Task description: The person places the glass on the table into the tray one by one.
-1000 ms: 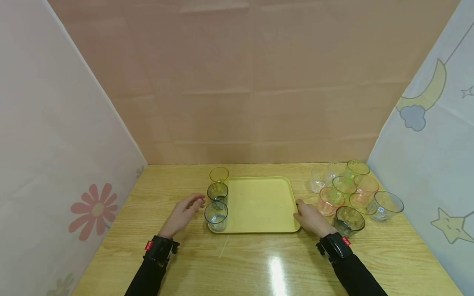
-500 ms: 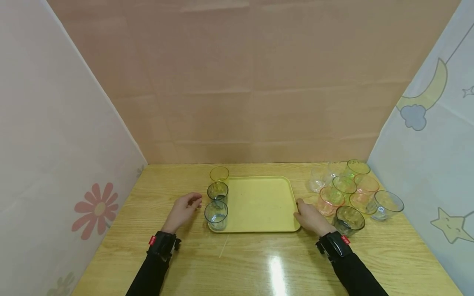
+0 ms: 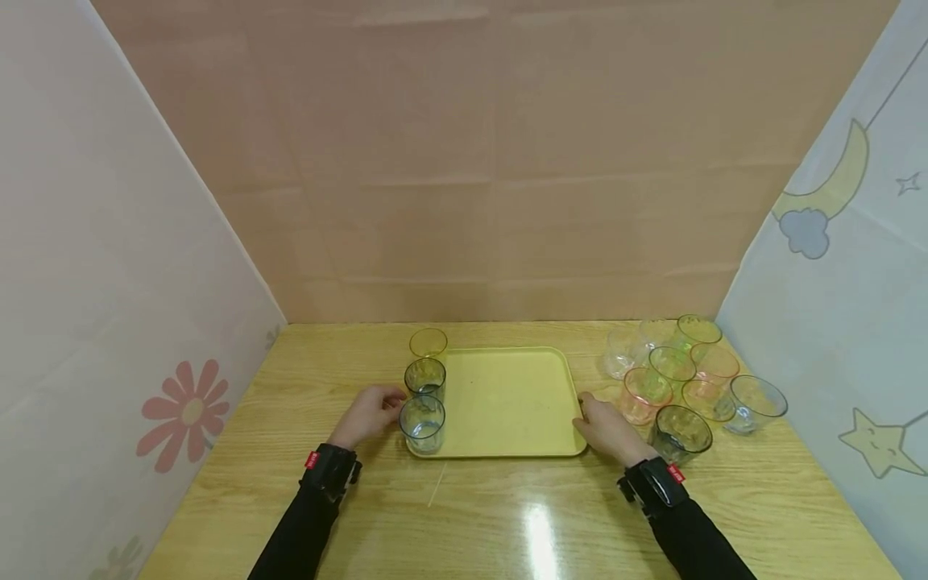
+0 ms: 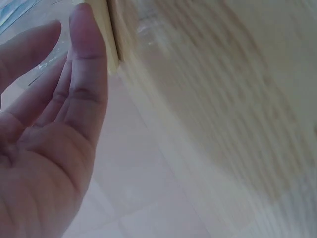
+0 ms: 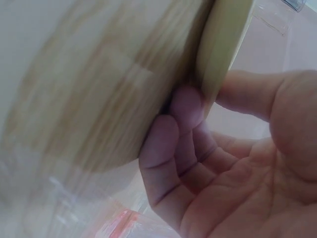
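Three glasses (image 3: pixel 425 379) stand along the left edge of the yellow tray (image 3: pixel 515 403) on the table (image 3: pixel 478 519); beside them, the left hand (image 3: pixel 370 414) keeps thumb and fingers apart. The right hand (image 3: pixel 611 428) pinches the tray's opposite edge, clustered glasses (image 3: pixel 673 366) near it.

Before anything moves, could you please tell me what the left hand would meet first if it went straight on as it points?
Most likely the dark glass on the left, though depth is unclear: the left hand might touch the tray first.
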A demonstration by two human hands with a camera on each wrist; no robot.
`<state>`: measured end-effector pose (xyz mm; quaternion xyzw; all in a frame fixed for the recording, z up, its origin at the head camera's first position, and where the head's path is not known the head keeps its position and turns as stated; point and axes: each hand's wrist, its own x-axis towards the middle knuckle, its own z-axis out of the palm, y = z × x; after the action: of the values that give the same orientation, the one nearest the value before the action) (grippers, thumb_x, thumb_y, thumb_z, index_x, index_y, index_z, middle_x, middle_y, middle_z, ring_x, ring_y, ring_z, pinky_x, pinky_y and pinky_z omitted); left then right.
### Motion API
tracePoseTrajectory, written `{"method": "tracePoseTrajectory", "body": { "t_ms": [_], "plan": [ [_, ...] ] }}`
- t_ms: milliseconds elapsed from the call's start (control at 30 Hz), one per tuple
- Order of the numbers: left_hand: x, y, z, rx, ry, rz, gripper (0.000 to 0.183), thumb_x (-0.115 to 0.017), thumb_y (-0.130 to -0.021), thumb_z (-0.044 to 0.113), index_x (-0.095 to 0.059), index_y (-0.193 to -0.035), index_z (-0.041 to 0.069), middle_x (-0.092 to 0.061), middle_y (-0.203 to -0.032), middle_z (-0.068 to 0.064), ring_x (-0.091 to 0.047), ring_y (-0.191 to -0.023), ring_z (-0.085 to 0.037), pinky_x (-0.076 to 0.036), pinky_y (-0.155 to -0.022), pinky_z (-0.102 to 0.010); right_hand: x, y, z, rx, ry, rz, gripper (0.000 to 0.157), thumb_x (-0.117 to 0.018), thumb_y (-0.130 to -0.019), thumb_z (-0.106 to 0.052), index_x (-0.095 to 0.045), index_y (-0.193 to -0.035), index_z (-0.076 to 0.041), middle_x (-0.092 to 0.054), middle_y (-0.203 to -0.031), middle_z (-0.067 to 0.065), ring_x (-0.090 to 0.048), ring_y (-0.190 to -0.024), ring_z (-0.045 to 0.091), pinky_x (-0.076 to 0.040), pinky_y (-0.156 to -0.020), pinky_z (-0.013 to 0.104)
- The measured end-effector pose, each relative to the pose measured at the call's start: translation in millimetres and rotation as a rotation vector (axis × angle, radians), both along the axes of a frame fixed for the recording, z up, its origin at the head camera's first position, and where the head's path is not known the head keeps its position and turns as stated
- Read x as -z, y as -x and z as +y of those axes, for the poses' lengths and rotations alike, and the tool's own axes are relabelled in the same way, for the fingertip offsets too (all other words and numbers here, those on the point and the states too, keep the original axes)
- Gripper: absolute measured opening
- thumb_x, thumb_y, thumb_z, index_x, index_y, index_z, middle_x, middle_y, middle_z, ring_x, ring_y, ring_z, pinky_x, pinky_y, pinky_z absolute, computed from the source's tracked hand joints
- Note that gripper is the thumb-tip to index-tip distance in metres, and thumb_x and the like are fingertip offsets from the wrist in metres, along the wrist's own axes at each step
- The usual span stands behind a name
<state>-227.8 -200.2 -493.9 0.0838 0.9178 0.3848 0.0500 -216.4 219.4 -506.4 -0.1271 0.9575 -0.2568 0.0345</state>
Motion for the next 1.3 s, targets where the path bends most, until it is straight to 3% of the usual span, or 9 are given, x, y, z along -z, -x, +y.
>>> {"method": "tracePoseTrajectory", "body": {
  "t_ms": [267, 433, 600, 733, 967, 1133, 1300],
  "plan": [
    [5.2, 4.3, 9.3, -0.026, -0.039, -0.038, 0.027, -0.060, -0.083, -0.011, -0.068, -0.108, -0.006, -0.067, -0.083, -0.007, -0.061, -0.070, -0.015, -0.051, -0.059, -0.029, -6.8, 0.2, -3.5, 0.080, 0.048, -0.005, 0.039, -0.062, -0.092, -0.014, -0.057, -0.118, 0.014, -0.060, -0.070, 0.006, -0.050, -0.059, 0.016, -0.038, -0.054, 0.030],
    [8.1, 5.8, 10.3, -0.029, -0.032, -0.049, 0.031, -0.057, -0.081, -0.014, -0.069, -0.109, -0.006, -0.065, -0.079, -0.006, -0.060, -0.063, -0.013, -0.050, -0.054, -0.027, -10.0, 2.1, -3.4, 0.132, 0.083, 0.025, 0.041, -0.062, -0.094, -0.018, -0.058, -0.121, 0.014, -0.067, -0.085, 0.015, -0.059, -0.068, 0.020, -0.047, -0.059, 0.033],
    [8.6, 6.2, 10.2, -0.040, -0.032, -0.075, 0.031, -0.058, -0.081, -0.013, -0.068, -0.110, -0.007, -0.066, -0.079, -0.007, -0.061, -0.062, -0.014, -0.050, -0.054, -0.027, -15.5, 1.6, -1.7, 0.152, 0.139, 0.118, 0.042, -0.059, -0.097, -0.020, -0.058, -0.125, 0.011, -0.066, -0.104, 0.026, -0.066, -0.089, 0.035, -0.054, -0.075, 0.046],
    [6.9, 6.9, 11.2, -0.049, -0.029, -0.077, 0.028, -0.062, -0.081, -0.010, -0.070, -0.107, -0.006, -0.067, -0.078, -0.006, -0.061, -0.064, -0.014, -0.050, -0.057, -0.027, -22.0, -0.5, -2.0, 0.164, 0.193, 0.196, 0.041, -0.061, -0.096, -0.018, -0.059, -0.125, 0.010, -0.066, -0.108, 0.027, -0.065, -0.095, 0.038, -0.054, -0.081, 0.049],
    [6.1, 10.1, 12.7, -0.036, 0.037, -0.028, 0.020, -0.068, -0.081, -0.004, -0.073, -0.100, -0.002, -0.067, -0.080, -0.008, -0.058, -0.073, -0.014, -0.047, -0.063, -0.027, -32.9, -8.6, -3.5, 0.174, 0.213, 0.285, 0.037, -0.062, -0.096, -0.020, -0.063, -0.122, 0.007, -0.067, -0.109, 0.025, -0.065, -0.096, 0.037, -0.052, -0.081, 0.051],
    [6.5, 12.8, 13.8, -0.015, 0.025, -0.031, 0.021, -0.066, -0.081, -0.006, -0.073, -0.101, -0.002, -0.068, -0.084, -0.012, -0.058, -0.074, -0.015, -0.047, -0.065, -0.028, -42.1, -15.2, 1.9, 0.217, 0.238, 0.329, 0.035, -0.062, -0.096, -0.018, -0.062, -0.123, 0.005, -0.065, -0.113, 0.026, -0.063, -0.099, 0.040, -0.050, -0.083, 0.052],
    [9.4, 12.0, 12.6, -0.022, 0.032, -0.040, 0.023, -0.067, -0.081, -0.007, -0.072, -0.103, -0.004, -0.067, -0.086, -0.008, -0.058, -0.078, -0.017, -0.049, -0.067, -0.029, -46.3, -20.4, 11.3, 0.288, 0.216, 0.454, 0.031, -0.063, -0.095, -0.017, -0.066, -0.118, 0.004, -0.067, -0.105, 0.025, -0.063, -0.091, 0.039, -0.050, -0.075, 0.052]
  ]
}}
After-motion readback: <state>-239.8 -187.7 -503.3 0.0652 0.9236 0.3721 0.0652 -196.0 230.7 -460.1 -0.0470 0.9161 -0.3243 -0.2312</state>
